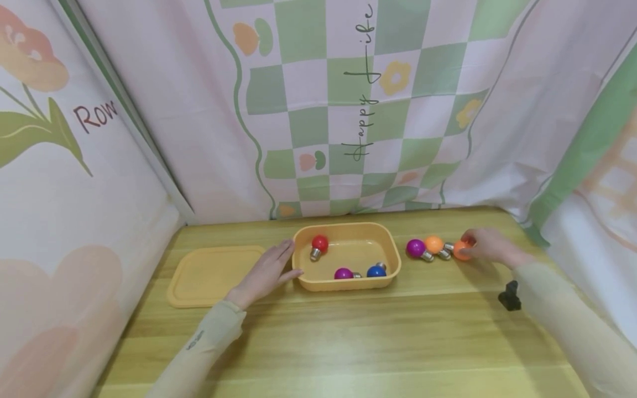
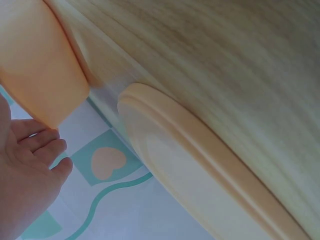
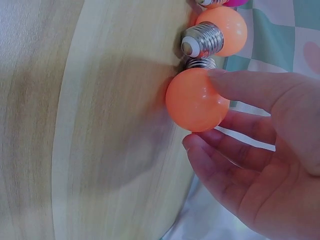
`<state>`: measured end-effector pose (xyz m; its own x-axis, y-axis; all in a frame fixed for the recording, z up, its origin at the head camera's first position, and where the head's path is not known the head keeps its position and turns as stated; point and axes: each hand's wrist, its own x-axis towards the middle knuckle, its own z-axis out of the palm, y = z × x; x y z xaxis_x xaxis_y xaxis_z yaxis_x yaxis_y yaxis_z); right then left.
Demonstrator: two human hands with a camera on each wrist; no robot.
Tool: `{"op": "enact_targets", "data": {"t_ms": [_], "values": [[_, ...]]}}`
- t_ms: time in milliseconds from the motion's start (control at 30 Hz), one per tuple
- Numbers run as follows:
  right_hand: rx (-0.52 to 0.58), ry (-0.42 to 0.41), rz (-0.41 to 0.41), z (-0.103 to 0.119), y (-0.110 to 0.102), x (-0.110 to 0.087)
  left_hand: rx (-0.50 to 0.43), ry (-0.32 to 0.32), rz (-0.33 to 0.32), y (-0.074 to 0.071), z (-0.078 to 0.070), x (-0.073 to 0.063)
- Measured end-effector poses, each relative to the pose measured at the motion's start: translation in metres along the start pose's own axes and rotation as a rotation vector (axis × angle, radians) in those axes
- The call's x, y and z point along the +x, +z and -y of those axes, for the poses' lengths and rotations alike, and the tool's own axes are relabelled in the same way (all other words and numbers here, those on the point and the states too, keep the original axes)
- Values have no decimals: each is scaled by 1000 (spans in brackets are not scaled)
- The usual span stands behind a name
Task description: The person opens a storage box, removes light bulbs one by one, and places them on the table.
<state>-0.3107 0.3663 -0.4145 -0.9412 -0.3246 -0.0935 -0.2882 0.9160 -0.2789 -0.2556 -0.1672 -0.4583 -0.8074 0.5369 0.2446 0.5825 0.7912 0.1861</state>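
Note:
My right hand (image 1: 490, 247) is at the right end of a short row of light bulbs, with thumb and fingers around an orange bulb (image 3: 196, 100). That bulb lies at the tabletop, its metal base toward a lighter orange bulb (image 1: 434, 244). A purple bulb (image 1: 416, 248) ends the row on the left. My left hand (image 1: 264, 275), its fingers extended, rests against the left side of a yellow plastic box (image 1: 318, 285). Inside the box lie a red bulb (image 1: 320, 244), a second purple bulb (image 1: 343, 273) and a blue bulb (image 1: 376, 271).
A flat yellow lid (image 1: 209, 273) lies on the wooden table (image 1: 343, 342), partly behind my left hand. Near my right sleeve is a small black object (image 1: 510, 297). A patterned curtain (image 1: 308, 127) hangs along the table's back edge.

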Motion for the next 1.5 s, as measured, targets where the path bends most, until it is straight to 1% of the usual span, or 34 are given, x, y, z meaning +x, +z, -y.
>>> {"op": "enact_targets", "data": {"t_ms": [133, 400, 733, 967, 1233, 1500], "values": [[-3, -5, -3, -1, 1, 0, -7, -3, 7, 0, 0, 0], [-2, -17, -8, -1, -1, 0, -21, -1, -4, -1, -1, 0], [15, -22, -5, -2, -2, 0, -9, 8, -10, 0, 0, 0], [5, -25, -1, -4, -1, 1, -4, 15, -18, 0, 1, 0], [2, -9, 0, -5, -1, 1, -2, 12, -16, 0, 0, 0], [15, -5, 3, -8, 0, 1, -9, -3, 1, -1, 0, -1]]}}
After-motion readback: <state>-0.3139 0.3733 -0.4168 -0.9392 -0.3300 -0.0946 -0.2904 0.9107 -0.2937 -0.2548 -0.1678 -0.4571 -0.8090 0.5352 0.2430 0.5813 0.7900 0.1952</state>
